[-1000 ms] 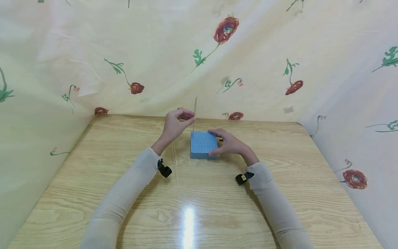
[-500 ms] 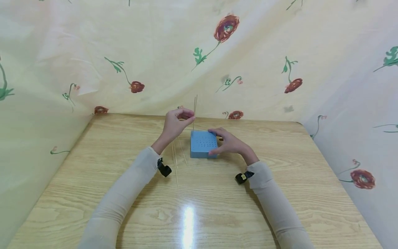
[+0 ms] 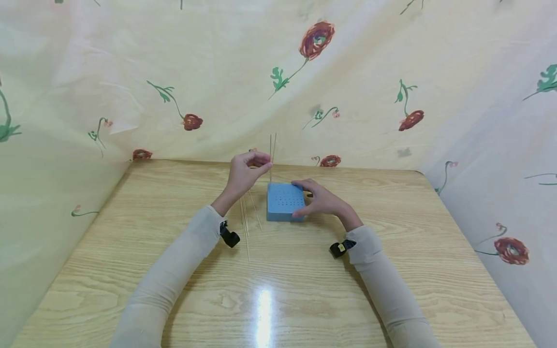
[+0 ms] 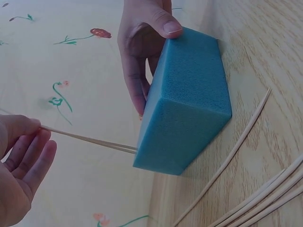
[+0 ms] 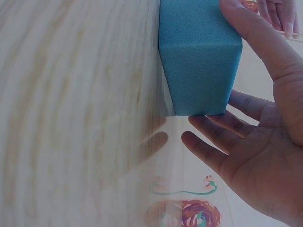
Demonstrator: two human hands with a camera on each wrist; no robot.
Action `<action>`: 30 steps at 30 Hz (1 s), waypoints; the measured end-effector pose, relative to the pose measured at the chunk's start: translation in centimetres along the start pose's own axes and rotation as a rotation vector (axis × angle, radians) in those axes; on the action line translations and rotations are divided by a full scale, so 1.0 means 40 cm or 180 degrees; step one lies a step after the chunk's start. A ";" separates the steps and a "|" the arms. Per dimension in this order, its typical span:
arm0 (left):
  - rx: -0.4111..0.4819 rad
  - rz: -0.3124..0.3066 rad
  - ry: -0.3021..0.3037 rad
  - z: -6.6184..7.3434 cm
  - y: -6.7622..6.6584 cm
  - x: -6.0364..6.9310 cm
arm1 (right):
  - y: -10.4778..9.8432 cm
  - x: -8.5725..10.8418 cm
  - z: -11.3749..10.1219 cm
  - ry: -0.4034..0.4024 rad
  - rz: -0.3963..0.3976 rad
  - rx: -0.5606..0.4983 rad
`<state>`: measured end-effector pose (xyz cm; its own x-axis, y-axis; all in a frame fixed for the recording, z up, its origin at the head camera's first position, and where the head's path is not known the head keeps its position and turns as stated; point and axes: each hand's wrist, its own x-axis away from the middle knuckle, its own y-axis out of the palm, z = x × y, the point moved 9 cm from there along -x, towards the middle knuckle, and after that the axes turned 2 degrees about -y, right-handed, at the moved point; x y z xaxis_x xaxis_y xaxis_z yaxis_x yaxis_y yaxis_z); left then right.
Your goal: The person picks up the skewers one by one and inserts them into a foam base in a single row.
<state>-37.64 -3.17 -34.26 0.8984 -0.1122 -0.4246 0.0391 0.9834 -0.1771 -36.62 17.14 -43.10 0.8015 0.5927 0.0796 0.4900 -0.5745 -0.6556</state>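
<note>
Blue foam block, dotted with holes, is sitting on the tabletop; the right hand is holding its right end. The left hand is pinching thin sticks (two are showing) above its far left corner. Loose sticks are lying nearby.

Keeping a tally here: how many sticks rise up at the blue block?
2, both at the far left corner of the blue block: a left stick and a right stick. The left hand could hide others.
</note>
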 end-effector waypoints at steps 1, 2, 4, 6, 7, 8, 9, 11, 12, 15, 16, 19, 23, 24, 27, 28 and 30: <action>0.0007 0.0003 0.0000 0.000 0.000 0.000 | 0.000 0.000 0.000 -0.0001 0.0000 -0.0001; 0.0015 0.0005 -0.0004 0.000 0.000 0.001 | -0.001 0.001 -0.001 -0.0003 0.0000 -0.0001; 0.0021 0.0012 -0.0007 0.000 0.000 0.002 | -0.001 0.001 -0.002 -0.0006 0.0001 -0.0002; 0.0008 0.0016 -0.0006 0.001 0.001 0.003 | -0.001 0.001 -0.001 -0.0011 0.0004 0.0003; 0.0005 0.0017 -0.0003 0.001 0.001 0.004 | -0.001 0.000 0.000 -0.0014 0.0005 0.0002; 0.0003 0.0016 -0.0002 0.002 0.001 0.005 | -0.001 0.000 0.001 -0.0017 0.0005 0.0001; 0.0000 0.0017 0.0004 0.003 0.001 0.005 | -0.001 0.000 0.002 -0.0021 0.0007 0.0000; -0.0004 0.0016 0.0016 0.004 0.001 0.006 | 0.000 0.000 0.003 -0.0024 0.0006 -0.0005; -0.0001 0.0015 0.0019 0.005 0.001 0.006 | 0.000 0.000 0.003 -0.0027 0.0006 -0.0011; -0.0004 0.0024 0.0002 0.003 0.001 0.004 | 0.001 -0.001 0.003 -0.0029 0.0011 -0.0021; -0.0007 0.0027 -0.0011 0.001 0.001 0.004 | 0.001 -0.001 0.003 -0.0027 0.0011 -0.0024; -0.0009 0.0030 -0.0052 0.000 0.002 0.004 | 0.002 0.000 0.004 -0.0021 0.0013 -0.0028; -0.0015 0.0021 -0.0074 0.013 0.004 0.008 | 0.002 0.001 0.004 -0.0011 0.0016 -0.0026; -0.0014 0.0015 -0.0074 0.023 0.003 0.011 | 0.002 0.001 0.004 -0.0009 0.0018 -0.0027; -0.0017 0.0004 -0.0067 0.055 0.002 0.022 | 0.004 0.001 0.003 -0.0004 0.0026 -0.0033; -0.0019 0.0002 -0.0066 0.065 0.001 0.025 | 0.004 0.001 0.003 0.0000 0.0029 -0.0039; -0.0017 -0.0002 -0.0060 0.079 0.000 0.030 | 0.005 0.002 0.002 0.0008 0.0033 -0.0056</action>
<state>-35.18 -2.85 -31.95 0.9064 -0.1102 -0.4077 0.0375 0.9826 -0.1822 -36.50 17.11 -43.28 0.8075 0.5851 0.0749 0.4875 -0.5905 -0.6431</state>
